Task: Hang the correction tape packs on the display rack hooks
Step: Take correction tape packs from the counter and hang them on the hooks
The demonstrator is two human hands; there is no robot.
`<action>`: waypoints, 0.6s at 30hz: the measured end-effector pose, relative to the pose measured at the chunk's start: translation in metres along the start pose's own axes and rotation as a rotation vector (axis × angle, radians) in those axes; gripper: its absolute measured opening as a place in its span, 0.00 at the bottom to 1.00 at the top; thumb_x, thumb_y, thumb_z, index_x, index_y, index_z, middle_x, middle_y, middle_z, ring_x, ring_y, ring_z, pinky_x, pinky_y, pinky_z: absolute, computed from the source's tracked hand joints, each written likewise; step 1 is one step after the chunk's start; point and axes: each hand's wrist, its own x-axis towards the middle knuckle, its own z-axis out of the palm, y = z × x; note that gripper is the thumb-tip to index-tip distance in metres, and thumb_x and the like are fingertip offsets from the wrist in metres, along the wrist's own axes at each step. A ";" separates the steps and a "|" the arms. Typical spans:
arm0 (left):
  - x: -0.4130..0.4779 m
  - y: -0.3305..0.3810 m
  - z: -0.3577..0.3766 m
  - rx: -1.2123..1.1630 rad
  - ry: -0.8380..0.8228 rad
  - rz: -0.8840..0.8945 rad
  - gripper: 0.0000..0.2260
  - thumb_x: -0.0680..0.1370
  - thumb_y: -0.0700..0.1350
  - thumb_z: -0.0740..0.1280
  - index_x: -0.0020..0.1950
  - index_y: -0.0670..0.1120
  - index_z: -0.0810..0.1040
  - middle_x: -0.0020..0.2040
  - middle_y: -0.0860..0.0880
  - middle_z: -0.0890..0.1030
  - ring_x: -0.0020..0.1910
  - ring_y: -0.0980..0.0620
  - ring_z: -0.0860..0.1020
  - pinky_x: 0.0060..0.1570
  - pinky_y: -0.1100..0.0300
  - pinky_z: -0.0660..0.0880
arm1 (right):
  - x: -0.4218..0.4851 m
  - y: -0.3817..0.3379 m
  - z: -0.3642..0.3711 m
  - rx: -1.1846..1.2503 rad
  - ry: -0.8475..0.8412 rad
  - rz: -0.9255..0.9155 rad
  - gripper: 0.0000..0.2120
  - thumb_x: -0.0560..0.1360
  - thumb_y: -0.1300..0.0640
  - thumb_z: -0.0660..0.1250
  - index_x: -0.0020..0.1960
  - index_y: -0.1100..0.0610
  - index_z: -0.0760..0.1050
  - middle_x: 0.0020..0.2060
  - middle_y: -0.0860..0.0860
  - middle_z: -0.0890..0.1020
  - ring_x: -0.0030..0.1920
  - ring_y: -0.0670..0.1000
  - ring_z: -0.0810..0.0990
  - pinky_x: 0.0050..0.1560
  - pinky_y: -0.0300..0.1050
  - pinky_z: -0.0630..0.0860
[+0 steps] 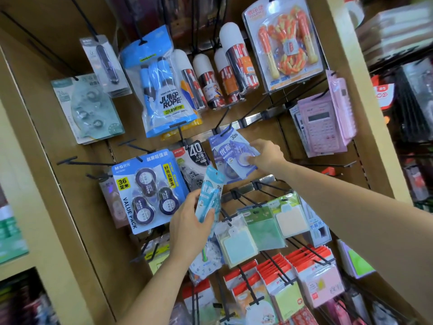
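Reaching up to the display rack (42,118), we pinch a purple correction tape pack (228,158) with our right hand (264,156), thumb and fingers curled onto its lower right corner. The pack's top edge meets a black hook (223,129) just under the metal rail (253,118); whether the hook passes through its hole we cannot tell. Our left hand (187,227) sits lower, fingers wrapped round a light blue correction tape pack (209,195), which tilts upward, its top reaching the purple pack's lower left corner. Just left of it hangs a blue value pack (145,186) of three tapes, and between those two a black-and-white tape pack (195,160). Above hangs a blue jump rope bag (161,90); to the right, a pink calculator (321,130).
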 end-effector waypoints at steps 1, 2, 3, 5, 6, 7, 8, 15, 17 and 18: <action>0.000 0.000 0.000 -0.003 -0.005 -0.001 0.20 0.77 0.49 0.73 0.67 0.57 0.72 0.55 0.59 0.81 0.50 0.56 0.80 0.47 0.52 0.79 | 0.000 0.005 -0.002 -0.102 -0.068 -0.020 0.27 0.73 0.49 0.75 0.69 0.52 0.73 0.61 0.53 0.80 0.54 0.55 0.80 0.52 0.47 0.77; 0.000 0.000 0.000 -0.005 -0.009 -0.003 0.20 0.77 0.48 0.73 0.67 0.56 0.72 0.55 0.59 0.81 0.51 0.57 0.80 0.47 0.52 0.79 | -0.003 0.009 -0.005 -0.213 -0.151 -0.034 0.28 0.73 0.46 0.74 0.69 0.51 0.73 0.62 0.54 0.79 0.56 0.56 0.80 0.54 0.47 0.77; 0.000 0.000 0.000 -0.006 -0.010 -0.006 0.20 0.77 0.48 0.73 0.67 0.56 0.72 0.56 0.59 0.81 0.51 0.57 0.80 0.48 0.53 0.79 | -0.006 0.015 -0.008 -0.311 -0.216 -0.061 0.29 0.73 0.45 0.74 0.71 0.51 0.72 0.63 0.54 0.79 0.59 0.57 0.79 0.56 0.47 0.76; 0.000 0.001 0.000 -0.003 -0.003 -0.002 0.20 0.77 0.48 0.73 0.67 0.56 0.72 0.56 0.59 0.82 0.51 0.57 0.79 0.47 0.54 0.78 | -0.014 0.025 -0.016 -0.440 -0.295 -0.109 0.30 0.74 0.43 0.71 0.72 0.51 0.71 0.65 0.53 0.78 0.62 0.57 0.77 0.57 0.46 0.74; 0.001 0.001 0.001 -0.002 0.002 0.003 0.20 0.77 0.48 0.73 0.67 0.56 0.73 0.55 0.59 0.82 0.50 0.58 0.79 0.46 0.56 0.77 | -0.017 0.030 -0.022 -0.480 -0.326 -0.122 0.28 0.74 0.42 0.70 0.71 0.51 0.72 0.64 0.52 0.79 0.61 0.57 0.78 0.57 0.46 0.74; 0.001 0.001 0.001 -0.004 0.005 0.009 0.20 0.77 0.48 0.73 0.67 0.56 0.73 0.55 0.59 0.82 0.49 0.58 0.78 0.45 0.57 0.76 | -0.018 0.037 -0.025 -0.496 -0.350 -0.130 0.25 0.75 0.41 0.69 0.68 0.52 0.75 0.60 0.52 0.81 0.58 0.56 0.79 0.56 0.46 0.75; 0.001 0.002 0.001 -0.007 0.003 0.010 0.20 0.77 0.48 0.73 0.67 0.56 0.73 0.55 0.59 0.82 0.49 0.59 0.78 0.45 0.58 0.75 | -0.022 0.041 -0.030 -0.515 -0.385 -0.111 0.21 0.75 0.40 0.69 0.61 0.53 0.80 0.54 0.52 0.83 0.53 0.55 0.81 0.52 0.47 0.76; 0.004 0.008 -0.003 -0.213 0.027 -0.048 0.20 0.75 0.45 0.75 0.63 0.60 0.75 0.53 0.64 0.82 0.50 0.62 0.81 0.47 0.50 0.82 | -0.036 0.055 -0.033 -0.472 -0.409 -0.088 0.13 0.70 0.42 0.68 0.42 0.51 0.82 0.40 0.54 0.83 0.42 0.56 0.81 0.45 0.50 0.78; 0.008 0.018 -0.007 -0.302 0.055 -0.032 0.19 0.75 0.42 0.75 0.60 0.60 0.75 0.51 0.67 0.82 0.50 0.64 0.81 0.47 0.57 0.81 | -0.036 0.057 -0.031 -0.458 -0.402 -0.087 0.12 0.72 0.43 0.68 0.45 0.51 0.83 0.41 0.53 0.83 0.42 0.55 0.81 0.42 0.48 0.77; 0.012 0.025 -0.010 -0.345 0.058 -0.017 0.20 0.76 0.41 0.75 0.59 0.62 0.75 0.51 0.68 0.81 0.50 0.64 0.81 0.46 0.61 0.80 | -0.037 0.057 -0.031 -0.461 -0.401 -0.091 0.12 0.73 0.43 0.67 0.46 0.50 0.82 0.41 0.53 0.83 0.41 0.54 0.81 0.40 0.46 0.76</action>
